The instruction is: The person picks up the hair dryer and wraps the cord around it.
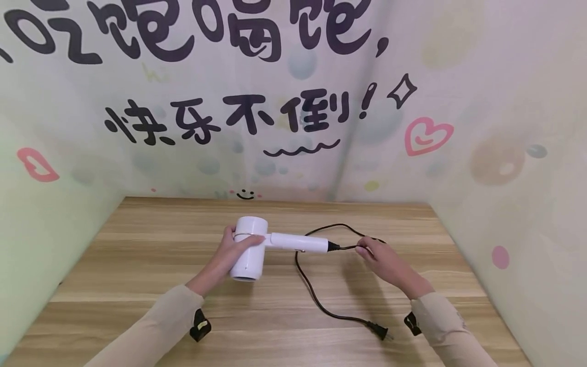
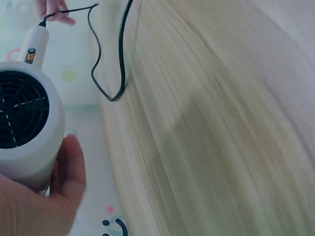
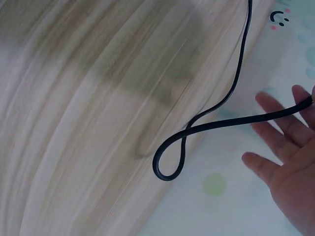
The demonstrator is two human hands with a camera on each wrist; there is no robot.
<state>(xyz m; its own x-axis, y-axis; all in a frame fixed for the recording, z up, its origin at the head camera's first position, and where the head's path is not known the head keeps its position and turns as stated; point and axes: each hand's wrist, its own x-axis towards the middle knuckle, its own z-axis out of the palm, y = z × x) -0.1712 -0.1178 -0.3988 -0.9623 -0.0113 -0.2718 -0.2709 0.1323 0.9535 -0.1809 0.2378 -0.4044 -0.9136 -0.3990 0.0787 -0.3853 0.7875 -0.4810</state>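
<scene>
A white hair dryer [image 1: 247, 262] is held above the table in my left hand [image 1: 229, 252], its thumb across the barrel near the handle joint. The handle [image 1: 298, 242] points right. In the left wrist view, the dark round grille [image 2: 22, 110] at one barrel end faces the camera. A black power cord [image 1: 316, 298] leaves the handle's end, and my right hand [image 1: 382, 260] pinches it a short way along. Past that hand the cord [image 3: 221, 123] bends back in a loop, as the right wrist view shows. It passes behind the handle and down to a two-pin plug [image 1: 378, 330].
The wood-grain table [image 1: 151, 285] reaches back to a pale wall [image 1: 206, 173] with dark lettering and coloured drawings. Side walls [image 1: 518, 193] stand close on the left and right. Black straps [image 1: 200, 325] sit at both wrists, by the beige sleeves.
</scene>
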